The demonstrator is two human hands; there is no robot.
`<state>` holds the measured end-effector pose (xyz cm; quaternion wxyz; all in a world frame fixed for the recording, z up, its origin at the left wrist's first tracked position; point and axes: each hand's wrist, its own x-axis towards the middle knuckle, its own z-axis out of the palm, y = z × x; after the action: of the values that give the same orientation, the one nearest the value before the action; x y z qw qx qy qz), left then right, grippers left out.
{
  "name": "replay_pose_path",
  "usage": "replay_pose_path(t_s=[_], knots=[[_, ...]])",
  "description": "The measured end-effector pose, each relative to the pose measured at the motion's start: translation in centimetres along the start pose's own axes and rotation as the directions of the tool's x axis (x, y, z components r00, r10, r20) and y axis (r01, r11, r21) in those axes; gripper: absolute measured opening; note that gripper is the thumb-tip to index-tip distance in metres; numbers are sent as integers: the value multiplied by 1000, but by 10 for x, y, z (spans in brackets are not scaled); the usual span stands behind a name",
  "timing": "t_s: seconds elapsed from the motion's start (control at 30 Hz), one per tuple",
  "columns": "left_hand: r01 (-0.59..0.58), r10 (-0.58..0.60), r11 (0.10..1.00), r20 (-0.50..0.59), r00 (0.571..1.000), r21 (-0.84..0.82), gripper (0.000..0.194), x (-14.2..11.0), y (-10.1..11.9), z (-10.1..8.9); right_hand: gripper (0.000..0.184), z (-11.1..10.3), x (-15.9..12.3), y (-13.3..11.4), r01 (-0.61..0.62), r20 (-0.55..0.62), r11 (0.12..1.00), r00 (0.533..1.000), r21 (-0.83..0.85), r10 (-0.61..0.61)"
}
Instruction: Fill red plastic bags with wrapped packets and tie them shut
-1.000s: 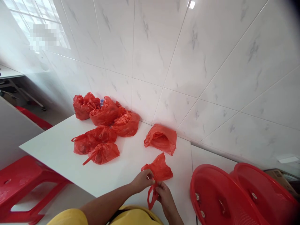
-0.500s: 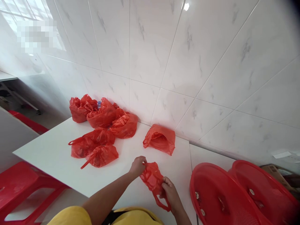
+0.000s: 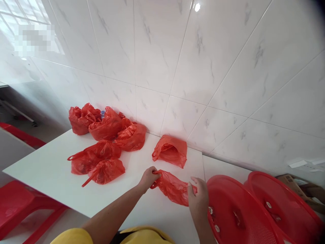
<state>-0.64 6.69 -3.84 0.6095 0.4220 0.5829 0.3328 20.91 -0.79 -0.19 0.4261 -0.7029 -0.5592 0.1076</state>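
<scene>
My left hand (image 3: 148, 180) pinches one end of a thin red plastic bag (image 3: 172, 188), which is stretched sideways just above the white table (image 3: 142, 210). At the bag's other end is my right hand (image 3: 199, 200), fingers stretched out and thumb apart. Part of the bag shows between that thumb and the fingers, and its far edge is hidden by the hand. Behind the held bag, another red plastic bag (image 3: 172, 141) lies by the wall with its mouth gaping towards me.
Several filled red bags (image 3: 105, 125) stand on the table's left part, a blue bottle cap (image 3: 102, 113) among them. Large red plastic baskets (image 3: 228, 193) are at the right. A red stool (image 3: 17, 203) stands at the lower left. The tiled wall (image 3: 157, 61) borders the table's back.
My right hand has moved right and up, its fingers now stretched out instead of curled on the bag. The held bag is drawn out longer. My left hand still pinches its end.
</scene>
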Motion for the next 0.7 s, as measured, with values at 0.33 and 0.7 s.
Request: replay_pose_path(t_s=[0.33, 0.7], knots=[[39, 7, 988, 293, 956, -151, 28, -27, -1, 18, 24, 53, -27, 1, -218, 551, 975, 819, 44, 158], [148, -26, 909, 302, 953, -391, 39, -24, 7, 6, 26, 35, -20, 42, -264, 328, 947, 892, -184, 312]])
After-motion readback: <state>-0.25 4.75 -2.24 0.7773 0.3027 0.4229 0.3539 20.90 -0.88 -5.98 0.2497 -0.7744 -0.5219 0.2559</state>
